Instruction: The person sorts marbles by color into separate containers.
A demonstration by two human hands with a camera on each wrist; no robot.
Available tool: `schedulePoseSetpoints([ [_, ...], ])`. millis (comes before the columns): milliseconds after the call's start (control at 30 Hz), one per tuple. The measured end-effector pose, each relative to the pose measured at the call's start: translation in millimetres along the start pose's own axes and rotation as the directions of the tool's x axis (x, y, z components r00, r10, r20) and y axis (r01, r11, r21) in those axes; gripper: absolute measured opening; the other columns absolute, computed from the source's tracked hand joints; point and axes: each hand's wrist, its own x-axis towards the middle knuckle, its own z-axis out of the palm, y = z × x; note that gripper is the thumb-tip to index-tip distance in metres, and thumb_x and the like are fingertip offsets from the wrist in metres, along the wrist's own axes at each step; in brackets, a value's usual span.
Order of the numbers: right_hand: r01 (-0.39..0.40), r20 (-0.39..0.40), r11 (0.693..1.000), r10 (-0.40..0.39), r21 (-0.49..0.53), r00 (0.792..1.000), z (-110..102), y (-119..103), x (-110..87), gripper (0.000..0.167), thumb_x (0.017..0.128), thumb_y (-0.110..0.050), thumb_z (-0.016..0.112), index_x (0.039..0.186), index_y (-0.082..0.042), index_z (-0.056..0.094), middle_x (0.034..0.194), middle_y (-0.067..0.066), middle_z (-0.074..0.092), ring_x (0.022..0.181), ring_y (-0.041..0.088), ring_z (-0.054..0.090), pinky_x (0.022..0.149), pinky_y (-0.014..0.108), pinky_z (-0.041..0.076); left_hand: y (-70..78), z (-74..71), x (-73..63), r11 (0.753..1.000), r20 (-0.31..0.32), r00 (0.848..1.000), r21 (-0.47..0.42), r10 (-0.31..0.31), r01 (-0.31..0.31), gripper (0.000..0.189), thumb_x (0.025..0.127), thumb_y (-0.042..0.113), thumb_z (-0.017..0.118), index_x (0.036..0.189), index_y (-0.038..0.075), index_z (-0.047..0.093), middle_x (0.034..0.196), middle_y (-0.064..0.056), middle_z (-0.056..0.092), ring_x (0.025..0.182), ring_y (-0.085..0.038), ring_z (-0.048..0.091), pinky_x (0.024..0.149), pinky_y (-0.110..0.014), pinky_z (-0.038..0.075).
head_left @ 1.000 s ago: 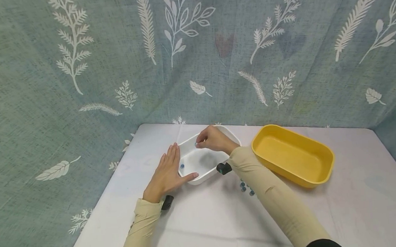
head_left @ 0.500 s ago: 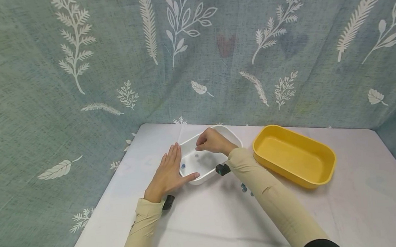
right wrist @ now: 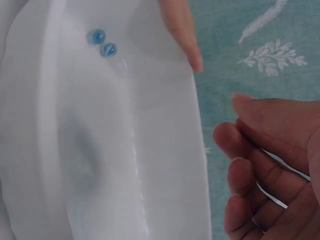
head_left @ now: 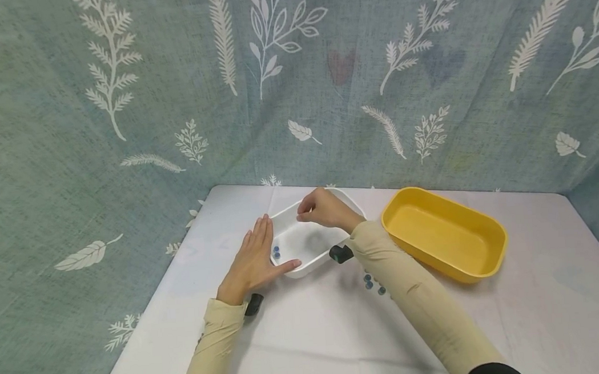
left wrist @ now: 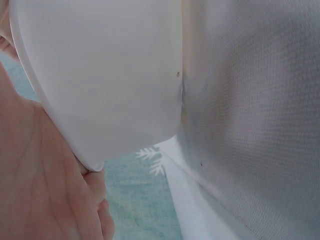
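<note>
Two clear-blue glass marbles (right wrist: 102,42) lie close together on the floor of a white tub (head_left: 308,241), at its left end. My left hand (head_left: 250,264) rests along that end with straight fingers, its thumb on the near rim. Over the tub is my right hand (head_left: 324,209), fingers bent. The right wrist view shows a gap between thumb and forefinger of the right hand (right wrist: 272,160) and nothing held. In the left wrist view, part of the left hand (left wrist: 45,175) lies against the outside of the tub (left wrist: 110,75).
Several more blue marbles (head_left: 369,281) lie on the white-covered table (head_left: 308,329) beside the right forearm, which partly hides them. A yellow tub (head_left: 444,235) stands to the right. A patterned green-blue cloth (head_left: 171,103) hangs behind the table.
The marble pinched in my right fingertips was let go into the white tub, and it has rolled left to lie by the other one. The left hand has stayed put.
</note>
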Motion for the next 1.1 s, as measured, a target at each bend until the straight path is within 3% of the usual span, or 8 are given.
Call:
schedulePoseSetpoints([
  [267, 0.006, -0.039, 1.0, -0.005, 0.025, 0.999, -18, -4, -18.7, 0.018, 0.096, -0.021, 0.075, 0.108, -0.008, 0.08, 0.1, 0.006, 0.079, 0.08, 0.016, 0.064, 0.068, 0.024, 0.052, 0.4, -1.2, 0.0, 1.0, 0.004, 1.0, -0.004, 0.002, -0.002, 0.128, 0.084, 0.087, 0.051, 0.165, 0.001, 0.002, 0.176, -0.011, -0.006, 0.165, -0.028, -0.002, 0.133, -0.053, 0.008],
  [433, 0.025, -0.09, 0.999, -0.022, 0.035, 0.996, -26, -2, -35.1, 0.017, 0.096, -0.021, 0.075, 0.107, -0.009, 0.08, 0.101, 0.005, 0.078, 0.085, 0.019, 0.061, 0.071, 0.026, 0.051, 0.2, -2.0, 1.3, 1.0, 0.0, 1.0, -0.002, 0.003, -0.003, 0.128, 0.084, 0.087, 0.052, 0.165, 0.001, 0.001, 0.176, -0.011, -0.006, 0.165, -0.028, -0.002, 0.134, -0.051, 0.008],
  [767, 0.046, -0.188, 0.997, -0.034, 0.06, 0.982, -39, 3, -85.6, 0.012, 0.094, -0.022, 0.077, 0.102, -0.014, 0.081, 0.097, 0.001, 0.078, 0.08, 0.017, 0.06, 0.07, 0.028, 0.051, 0.9, -1.0, 1.1, 1.0, -0.008, 1.0, 0.0, 0.016, -0.016, 0.128, 0.084, 0.085, 0.054, 0.165, 0.001, 0.002, 0.176, -0.013, -0.004, 0.165, -0.031, 0.001, 0.133, -0.053, 0.01],
  [1100, 0.02, -0.231, 0.997, -0.001, 0.081, 0.973, -32, 14, -137.8, 0.009, 0.093, -0.019, 0.078, 0.1, -0.014, 0.081, 0.092, -0.004, 0.076, 0.081, 0.014, 0.06, 0.073, 0.027, 0.051, 0.4, -1.1, 0.6, 1.0, 0.002, 1.0, 0.003, 0.021, -0.021, 0.128, 0.084, 0.084, 0.054, 0.165, 0.001, -0.001, 0.176, -0.014, -0.004, 0.164, -0.03, -0.002, 0.133, -0.053, 0.009],
])
